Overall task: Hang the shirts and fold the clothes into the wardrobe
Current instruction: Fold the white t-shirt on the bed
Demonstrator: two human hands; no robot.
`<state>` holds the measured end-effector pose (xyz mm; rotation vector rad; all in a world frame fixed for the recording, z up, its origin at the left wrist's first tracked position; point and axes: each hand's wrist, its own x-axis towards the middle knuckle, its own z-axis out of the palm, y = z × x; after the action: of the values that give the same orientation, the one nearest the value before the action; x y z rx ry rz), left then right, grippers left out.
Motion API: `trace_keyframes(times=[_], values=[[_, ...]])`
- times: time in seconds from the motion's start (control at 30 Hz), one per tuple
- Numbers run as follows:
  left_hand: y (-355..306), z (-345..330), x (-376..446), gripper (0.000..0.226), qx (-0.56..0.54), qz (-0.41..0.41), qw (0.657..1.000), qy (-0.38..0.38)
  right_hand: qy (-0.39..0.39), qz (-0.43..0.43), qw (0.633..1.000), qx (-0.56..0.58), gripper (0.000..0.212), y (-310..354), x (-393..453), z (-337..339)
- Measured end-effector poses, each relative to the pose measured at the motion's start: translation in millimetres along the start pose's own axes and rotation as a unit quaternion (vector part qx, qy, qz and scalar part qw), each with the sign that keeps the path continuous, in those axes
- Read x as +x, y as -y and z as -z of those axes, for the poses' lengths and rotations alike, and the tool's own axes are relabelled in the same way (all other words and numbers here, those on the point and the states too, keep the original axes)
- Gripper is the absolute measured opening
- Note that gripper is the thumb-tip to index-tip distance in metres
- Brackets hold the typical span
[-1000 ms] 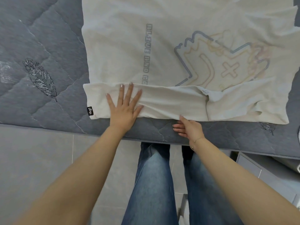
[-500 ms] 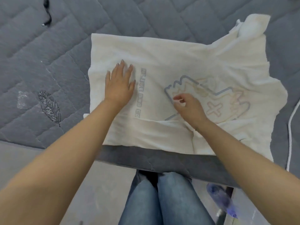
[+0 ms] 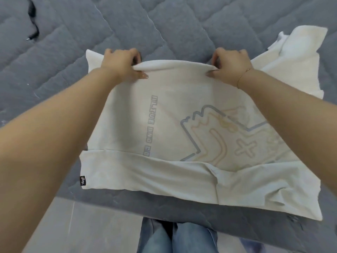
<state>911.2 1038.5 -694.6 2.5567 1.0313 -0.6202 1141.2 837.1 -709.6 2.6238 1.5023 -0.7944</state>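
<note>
Both hands, left (image 3: 121, 63) and right (image 3: 230, 65), have moved up and now pinch the shirt's (image 3: 164, 114) far edge (lifted a bit). It lies on a gray bed (image 3: 164, 24).

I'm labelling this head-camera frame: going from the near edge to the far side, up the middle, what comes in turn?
Jeans → mattress edge → folded-over near strip of the shirt → printed graphic → far shirt edge pinched by left hand and right hand → quilted mattress.

Both arms reach forward, the left hand (image 3: 121, 65) and right hand (image 3: 230, 65) each in a curled grip, thumbs apparently underneath.
</note>
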Motion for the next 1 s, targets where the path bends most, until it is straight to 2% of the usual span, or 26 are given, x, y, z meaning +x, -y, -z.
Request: trace_keyframes(times=[0.07,0.1,0.17,0.27,0.33,0.43,0.53,0.77,0.8,0.87,0.93,1.0], values=[[3.7,8.1,-9.5,0.038,-0.004,-0.061,0.998,-0.018,0.016,0.026,0.997,0.077,0.022,-0.1,-12.7,2.0],[4.7,11.4,-18.4,0.036,-0.005,-0.088,0.995,-0.046,-0.006,0.046,0.992,0.117,0.02,0.6,-24.8,1.8],[6.1,13.1,-45.7,0.025,0.008,-0.13,0.985,-0.112,-0.094,0.082,0.979,0.16,0.015,4.5,-57.5,-1.5],[15.9,-0.3,-98.3,0.008,0.08,-0.189,0.966,-0.158,-0.194,0.123,0.964,0.134,0.007,17.4,-116.5,-13.7],[27.8,-17.0,-127.3,0.017,0.121,-0.186,0.966,-0.134,-0.195,0.132,0.966,0.103,0.003,26.5,-147.0,-30.3],[43.1,-42.9,-153.0,0.017,0.145,-0.135,0.979,-0.056,-0.135,0.116,0.98,0.089,0.011,40.4,-175.4,-63.6],[52.8,-57.0,-167.5,0.011,0.146,-0.131,0.979,-0.062,-0.102,0.091,0.986,0.097,0.01,51.8,-188.1,-87.5],[67.6,-61.3,-175.9,0.018,0.054,-0.192,0.978,-0.065,-0.235,0.043,0.96,0.146,0.008,64.5,-205.9,-96.4],[69.0,-63.4,-178.5,0.017,0.055,-0.194,0.978,-0.059,-0.229,0.048,0.962,0.139,0.008,64.3,-210.8,-98.7],[71.0,-70.7,-183.9,0.012,0.073,-0.178,0.981,-0.032,-0.167,0.057,0.976,0.125,0.012,63.8,-220.5,-105.7],[68.9,-77.6,-187.4,0.019,0.104,-0.141,0.984,0.02,-0.072,0.051,0.989,0.116,0.025,63.6,-228.0,-110.4],[62.4,-77.9,-186.4,0.026,0.145,-0.106,0.981,0.069,-0.034,0.053,0.991,0.121,0.037,63.9,-234.6,-109.5]])
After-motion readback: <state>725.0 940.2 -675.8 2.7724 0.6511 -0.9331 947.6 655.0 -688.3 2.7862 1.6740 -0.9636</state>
